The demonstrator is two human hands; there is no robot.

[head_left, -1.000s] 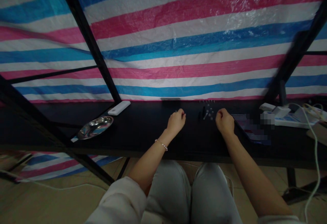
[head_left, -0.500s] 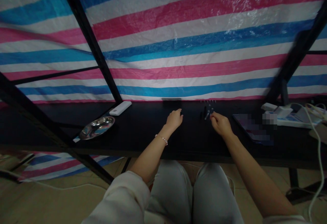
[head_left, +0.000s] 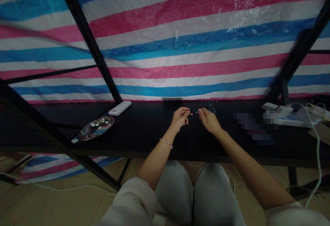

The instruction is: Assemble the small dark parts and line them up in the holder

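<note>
Above the dark tabletop (head_left: 144,129), my two hands face each other a short way apart. My left hand (head_left: 180,119), with a beaded bracelet on the wrist, has its fingers partly curled and the fingertips apart; I see nothing between them. My right hand (head_left: 209,120) pinches a small grey piece (head_left: 197,113), its tip pointing toward the left hand. The piece is too small to name. Just behind the right hand lie several small bluish-grey pieces (head_left: 213,109). Farther back, several tiny pale pins or screws (head_left: 209,101) stand in a row.
On the left are a shiny metal dish (head_left: 96,128) and a white oblong device (head_left: 120,108). At right lie a dark tablet-like slab (head_left: 254,129), a white power strip (head_left: 294,120) and cables (head_left: 318,150). Black frame posts (head_left: 87,36) rise before a striped sheet (head_left: 180,57).
My right hand has moved left, away from the small pieces, with a grey piece in its pinch. My left hand has shifted slightly right and its fingers have spread toward the right hand.
</note>
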